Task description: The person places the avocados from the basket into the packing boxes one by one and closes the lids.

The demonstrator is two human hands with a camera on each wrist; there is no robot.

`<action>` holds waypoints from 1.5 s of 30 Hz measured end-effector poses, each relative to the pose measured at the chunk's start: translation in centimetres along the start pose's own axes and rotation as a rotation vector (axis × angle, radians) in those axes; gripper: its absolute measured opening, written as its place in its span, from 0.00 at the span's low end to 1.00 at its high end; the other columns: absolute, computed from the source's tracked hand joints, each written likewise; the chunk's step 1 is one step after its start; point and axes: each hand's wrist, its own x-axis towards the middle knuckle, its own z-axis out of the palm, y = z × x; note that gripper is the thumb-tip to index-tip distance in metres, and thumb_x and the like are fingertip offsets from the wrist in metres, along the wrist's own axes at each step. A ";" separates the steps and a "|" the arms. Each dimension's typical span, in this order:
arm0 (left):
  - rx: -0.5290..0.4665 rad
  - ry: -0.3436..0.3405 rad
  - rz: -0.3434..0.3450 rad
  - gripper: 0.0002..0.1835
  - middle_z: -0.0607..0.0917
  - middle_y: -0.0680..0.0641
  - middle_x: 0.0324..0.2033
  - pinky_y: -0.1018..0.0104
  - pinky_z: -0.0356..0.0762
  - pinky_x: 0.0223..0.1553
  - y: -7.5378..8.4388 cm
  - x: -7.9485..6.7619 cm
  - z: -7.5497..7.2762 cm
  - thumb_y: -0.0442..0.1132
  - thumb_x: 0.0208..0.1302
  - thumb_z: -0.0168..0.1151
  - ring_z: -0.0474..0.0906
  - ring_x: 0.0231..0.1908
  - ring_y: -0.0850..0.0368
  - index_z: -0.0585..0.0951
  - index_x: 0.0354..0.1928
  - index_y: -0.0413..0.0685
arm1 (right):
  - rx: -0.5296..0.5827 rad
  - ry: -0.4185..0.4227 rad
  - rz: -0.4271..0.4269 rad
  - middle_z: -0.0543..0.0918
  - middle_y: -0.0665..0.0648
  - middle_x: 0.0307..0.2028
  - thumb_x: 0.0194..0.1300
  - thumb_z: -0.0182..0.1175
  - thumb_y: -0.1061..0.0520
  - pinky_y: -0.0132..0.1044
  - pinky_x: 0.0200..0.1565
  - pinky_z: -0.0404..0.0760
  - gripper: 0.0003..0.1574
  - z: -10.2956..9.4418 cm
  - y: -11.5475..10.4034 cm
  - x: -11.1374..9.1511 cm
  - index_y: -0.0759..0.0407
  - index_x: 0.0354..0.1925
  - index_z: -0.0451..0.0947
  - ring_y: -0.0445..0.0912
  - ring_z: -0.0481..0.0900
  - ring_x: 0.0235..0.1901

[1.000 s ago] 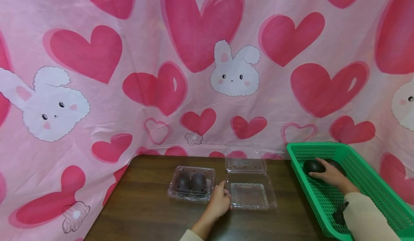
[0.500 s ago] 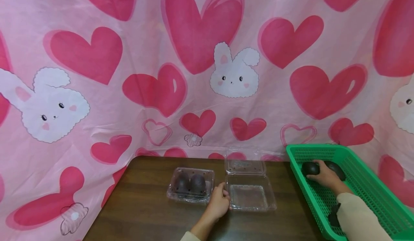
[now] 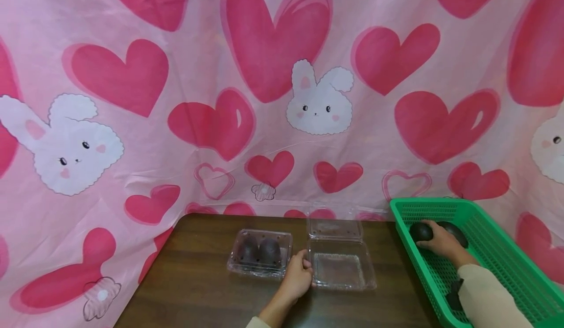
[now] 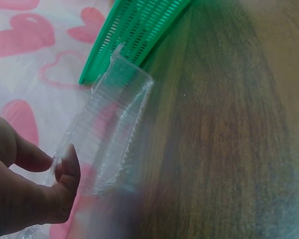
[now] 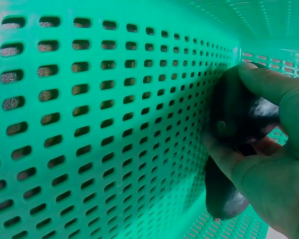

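Note:
My left hand pinches the left edge of an open clear plastic clamshell box on the table. In the left wrist view, thumb and finger meet at the rim of that clamshell wall; nothing lies inside the box. Inside the green basket, my right hand grips a dark avocado near the left wall. Another avocado lies just behind the hand. In the right wrist view, thumb and fingers curl around the held avocado, with a second one below it.
A closed clamshell with two avocados stands left of my left hand. The green perforated basket takes up the right side of the brown wooden table. A pink heart-patterned cloth hangs behind. Something black shows at the right sleeve.
My right hand, with the avocado, has shifted slightly left within the basket, away from the other avocado. The left hand and both clamshells have stayed in place.

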 end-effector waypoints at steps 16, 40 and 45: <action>-0.001 -0.018 -0.009 0.32 0.77 0.40 0.36 0.63 0.85 0.22 0.0 -0.1 -0.1 0.17 0.59 0.53 0.74 0.22 0.59 0.65 0.68 0.20 | 0.014 -0.009 -0.006 0.63 0.89 0.63 0.66 0.69 0.50 0.72 0.49 0.77 0.52 -0.3 -1.0 -0.4 0.80 0.70 0.53 0.84 0.66 0.57; -0.024 -0.036 -0.011 0.32 0.78 0.39 0.36 0.64 0.86 0.22 0.2 -0.2 -0.3 0.15 0.58 0.54 0.75 0.20 0.59 0.65 0.68 0.19 | 0.138 0.007 0.027 0.64 0.88 0.60 0.72 0.65 0.48 0.63 0.44 0.83 0.53 -3.2 -3.5 -1.2 0.82 0.71 0.48 0.78 0.72 0.54; -0.020 -0.036 -0.026 0.33 0.78 0.39 0.37 0.62 0.87 0.23 0.3 -0.4 -0.4 0.15 0.58 0.55 0.76 0.21 0.59 0.65 0.68 0.20 | 0.132 0.031 0.026 0.63 0.87 0.62 0.71 0.65 0.42 0.65 0.44 0.83 0.56 -3.6 -4.5 -1.6 0.77 0.73 0.47 0.78 0.70 0.54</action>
